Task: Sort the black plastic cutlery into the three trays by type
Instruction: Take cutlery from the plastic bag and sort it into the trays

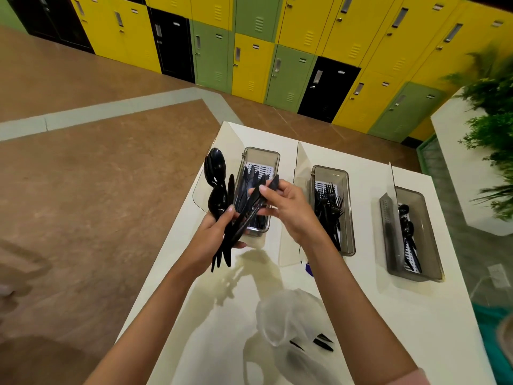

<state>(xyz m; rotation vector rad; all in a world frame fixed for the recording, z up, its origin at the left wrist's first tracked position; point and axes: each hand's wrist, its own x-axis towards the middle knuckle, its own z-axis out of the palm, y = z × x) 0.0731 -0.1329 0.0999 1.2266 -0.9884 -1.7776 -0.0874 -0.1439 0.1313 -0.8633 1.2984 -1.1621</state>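
Bag [291,323] lies nearest, with cutlery [323,343] inside. Left hand [211,234] grips a mixed bundle [227,254] over the knife tray [262,151]; right hand [288,209] pinches one knife [273,182]. Pulling it could drag spoons [215,162] out too.

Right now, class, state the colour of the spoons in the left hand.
Black, seen best in the head view: spoons above the left hand.
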